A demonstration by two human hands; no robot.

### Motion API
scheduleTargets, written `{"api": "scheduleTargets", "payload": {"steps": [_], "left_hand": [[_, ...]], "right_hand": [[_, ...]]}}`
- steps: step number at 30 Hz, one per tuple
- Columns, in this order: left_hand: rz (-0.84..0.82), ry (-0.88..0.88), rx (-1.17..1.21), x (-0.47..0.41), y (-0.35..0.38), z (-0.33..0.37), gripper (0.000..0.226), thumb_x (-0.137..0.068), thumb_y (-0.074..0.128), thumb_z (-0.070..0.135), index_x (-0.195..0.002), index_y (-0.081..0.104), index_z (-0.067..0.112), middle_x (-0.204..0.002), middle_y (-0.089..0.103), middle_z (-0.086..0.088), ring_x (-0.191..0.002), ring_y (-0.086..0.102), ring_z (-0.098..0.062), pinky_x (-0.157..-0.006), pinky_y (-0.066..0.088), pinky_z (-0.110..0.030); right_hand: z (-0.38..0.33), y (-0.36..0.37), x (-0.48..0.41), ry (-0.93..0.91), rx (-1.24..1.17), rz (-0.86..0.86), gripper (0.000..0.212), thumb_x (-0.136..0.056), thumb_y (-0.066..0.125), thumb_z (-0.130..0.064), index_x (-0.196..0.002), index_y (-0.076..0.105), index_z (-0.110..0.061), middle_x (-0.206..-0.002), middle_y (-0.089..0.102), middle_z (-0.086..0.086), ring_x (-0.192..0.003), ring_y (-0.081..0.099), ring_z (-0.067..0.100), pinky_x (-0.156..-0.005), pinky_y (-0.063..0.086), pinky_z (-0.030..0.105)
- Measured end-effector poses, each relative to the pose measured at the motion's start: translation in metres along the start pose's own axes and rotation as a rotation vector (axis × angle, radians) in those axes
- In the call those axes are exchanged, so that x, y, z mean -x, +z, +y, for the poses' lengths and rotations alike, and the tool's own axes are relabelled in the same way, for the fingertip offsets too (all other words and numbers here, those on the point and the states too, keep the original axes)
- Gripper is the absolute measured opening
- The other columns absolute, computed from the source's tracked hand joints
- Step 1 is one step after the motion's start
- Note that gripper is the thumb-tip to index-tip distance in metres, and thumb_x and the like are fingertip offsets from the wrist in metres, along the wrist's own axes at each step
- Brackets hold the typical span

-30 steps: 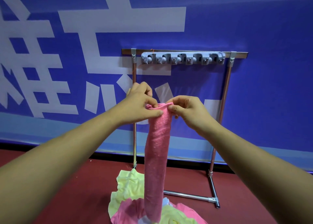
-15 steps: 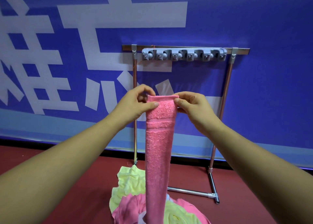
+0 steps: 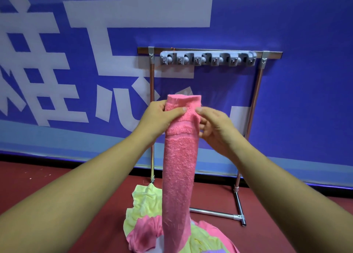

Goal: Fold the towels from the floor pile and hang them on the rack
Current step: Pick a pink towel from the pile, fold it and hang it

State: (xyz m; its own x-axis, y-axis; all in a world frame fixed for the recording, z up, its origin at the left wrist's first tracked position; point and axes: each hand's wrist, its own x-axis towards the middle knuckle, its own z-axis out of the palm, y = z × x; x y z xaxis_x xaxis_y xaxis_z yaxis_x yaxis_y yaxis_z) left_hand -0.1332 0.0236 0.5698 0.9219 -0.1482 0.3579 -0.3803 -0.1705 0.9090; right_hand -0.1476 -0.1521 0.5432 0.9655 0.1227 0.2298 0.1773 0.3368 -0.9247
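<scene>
A pink towel (image 3: 178,168), folded into a long narrow strip, hangs straight down in front of me. My left hand (image 3: 158,117) pinches its top left side and my right hand (image 3: 215,126) grips its top right side, thumbs almost touching. Its lower end reaches the pile of yellow and pink towels (image 3: 145,210) on the floor. Behind it stands the rack (image 3: 256,107), a metal frame with a top bar carrying a grey strip of hooks (image 3: 208,58); no towel hangs there.
A blue banner wall with large white characters (image 3: 107,23) runs close behind the rack. The rack's chrome foot bar (image 3: 238,207) sticks out over the dark red floor (image 3: 57,178) at the right of the pile.
The towel's top edge has spread flat and now stands above my fingers. Both hands have slid a little lower on it, and the view has moved closer to the rack.
</scene>
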Motion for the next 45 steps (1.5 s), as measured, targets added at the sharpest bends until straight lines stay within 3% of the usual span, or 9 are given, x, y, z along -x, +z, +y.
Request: {"api": "scheduleTargets", "payload": {"steps": [8,16,21,24,28,31,37,40,45], "left_hand": [[0.155,-0.074,-0.02,-0.016,-0.009,0.001,0.017,-0.083,0.075,0.027,-0.086,0.076,0.01,-0.087,0.077,-0.011,-0.086,0.073,-0.032,-0.08,0.059,-0.049],[0.246,-0.302,0.231,-0.019,-0.016,-0.017,0.006,-0.088,0.071,0.014,-0.088,0.068,0.009,-0.082,0.072,-0.01,-0.061,0.069,-0.016,-0.057,0.056,-0.027],[-0.177,-0.309,0.774,0.002,-0.017,-0.025,0.048,-0.092,0.059,0.04,-0.127,0.062,0.008,-0.115,0.072,-0.011,-0.103,0.071,-0.02,-0.083,0.059,-0.035],[-0.308,-0.328,0.475,0.022,-0.011,-0.055,0.058,-0.087,0.064,0.048,-0.127,0.062,0.006,-0.114,0.07,-0.009,-0.103,0.065,-0.022,-0.086,0.052,-0.033],[-0.314,-0.253,0.08,0.044,-0.005,-0.085,0.018,-0.085,0.075,0.024,-0.097,0.073,0.011,-0.091,0.078,0.0,-0.088,0.072,-0.015,-0.08,0.056,-0.027],[-0.227,-0.234,0.136,0.047,-0.002,-0.086,0.017,-0.084,0.074,0.024,-0.097,0.074,0.013,-0.093,0.078,-0.002,-0.087,0.073,-0.015,-0.081,0.058,-0.032],[-0.096,-0.216,0.204,0.041,0.007,-0.07,0.015,-0.087,0.074,0.021,-0.101,0.074,0.016,-0.096,0.077,-0.006,-0.084,0.074,-0.019,-0.074,0.058,-0.034],[-0.035,-0.235,0.301,0.037,0.008,-0.064,0.022,-0.088,0.074,0.023,-0.106,0.072,0.011,-0.096,0.076,-0.011,-0.081,0.071,-0.022,-0.071,0.055,-0.035],[-0.012,-0.263,0.38,0.033,0.001,-0.06,0.026,-0.089,0.071,0.019,-0.112,0.069,0.008,-0.092,0.075,-0.009,-0.076,0.071,-0.02,-0.064,0.056,-0.032]], "right_hand": [[0.06,-0.016,0.02,0.119,0.19,-0.056,0.012,-0.083,0.076,-0.02,-0.073,0.07,-0.016,-0.068,0.056,0.0,-0.063,0.051,0.009,-0.071,0.049,0.027],[0.059,-0.007,0.02,0.031,0.166,0.001,0.03,-0.084,0.071,-0.034,-0.079,0.064,-0.006,-0.079,0.044,0.012,-0.069,0.041,0.02,-0.066,0.044,0.025],[0.047,-0.002,0.014,-0.016,0.135,0.074,0.046,-0.085,0.068,-0.033,-0.097,0.062,0.01,-0.092,0.047,0.015,-0.078,0.037,0.028,-0.064,0.043,0.029],[0.039,-0.002,0.012,-0.037,0.131,0.107,0.024,-0.097,0.059,-0.021,-0.096,0.064,0.003,-0.084,0.049,0.016,-0.069,0.046,0.021,-0.061,0.044,0.029],[0.033,-0.006,0.008,0.001,0.227,0.139,0.028,-0.098,0.057,-0.023,-0.075,0.051,-0.009,-0.067,0.035,0.011,-0.052,0.039,0.02,-0.048,0.034,0.031],[0.035,-0.011,0.002,0.05,0.24,0.187,0.034,-0.098,0.058,-0.023,-0.069,0.042,-0.015,-0.059,0.032,0.005,-0.051,0.034,0.018,-0.049,0.027,0.033],[0.038,-0.008,0.008,0.147,0.099,0.121,0.026,-0.1,0.059,-0.026,-0.096,0.069,-0.002,-0.062,0.056,0.002,-0.056,0.052,0.013,-0.063,0.047,0.031],[0.046,-0.012,0.018,0.241,0.041,-0.025,0.032,-0.099,0.058,-0.04,-0.085,0.071,-0.014,-0.063,0.049,0.0,-0.061,0.048,0.014,-0.076,0.047,0.034],[0.062,-0.021,0.026,0.232,0.107,-0.117,0.046,-0.09,0.071,-0.025,-0.114,0.064,0.013,-0.103,0.068,0.019,-0.089,0.065,0.026,-0.088,0.051,0.037]]}}
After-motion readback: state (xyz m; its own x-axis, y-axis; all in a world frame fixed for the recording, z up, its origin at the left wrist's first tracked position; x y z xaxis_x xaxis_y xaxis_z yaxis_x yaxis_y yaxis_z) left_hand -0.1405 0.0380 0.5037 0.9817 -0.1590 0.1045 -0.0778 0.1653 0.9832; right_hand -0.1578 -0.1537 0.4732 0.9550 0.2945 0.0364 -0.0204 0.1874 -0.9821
